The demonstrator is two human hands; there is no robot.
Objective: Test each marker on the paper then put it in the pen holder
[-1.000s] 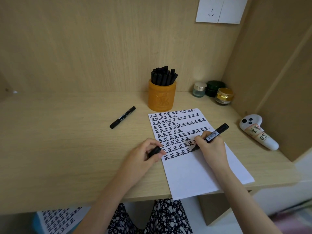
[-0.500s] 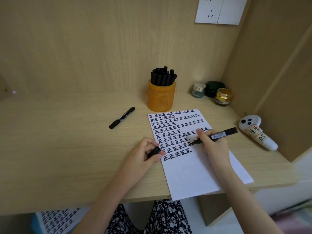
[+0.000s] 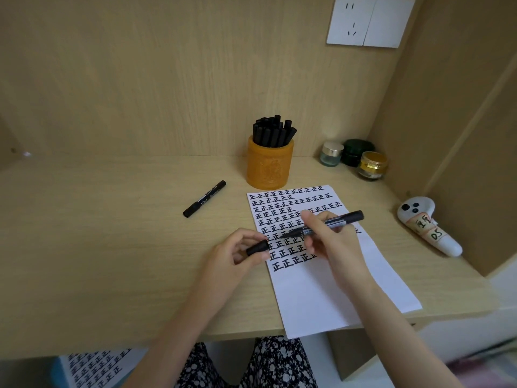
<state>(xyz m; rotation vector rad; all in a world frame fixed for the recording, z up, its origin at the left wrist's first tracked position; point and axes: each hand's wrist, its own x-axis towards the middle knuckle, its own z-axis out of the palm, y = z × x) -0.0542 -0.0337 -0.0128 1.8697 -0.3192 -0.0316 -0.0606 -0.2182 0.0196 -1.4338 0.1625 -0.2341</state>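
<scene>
My right hand [image 3: 333, 242] grips an uncapped black marker [image 3: 340, 220], held nearly level above the white paper [image 3: 313, 292] with its tip pointing left. My left hand [image 3: 235, 259] pinches the marker's black cap [image 3: 258, 247] just left of that tip, a small gap between them. The paper is covered with rows of black written characters. Behind it stands the orange pen holder [image 3: 270, 169], packed with several black markers. A capped black marker [image 3: 204, 198] lies on the desk to the left of the paper.
Three small jars [image 3: 355, 158] sit in the back right corner. A white controller [image 3: 428, 225] lies near the right wall. The paper overhangs the front edge of the wooden desk [image 3: 98, 247]. Another written sheet [image 3: 92, 365] lies below the desk at lower left.
My right hand lifted the marker off the paper and turned it flat, bringing its tip leftward toward the cap. My left hand kept holding the cap in place.
</scene>
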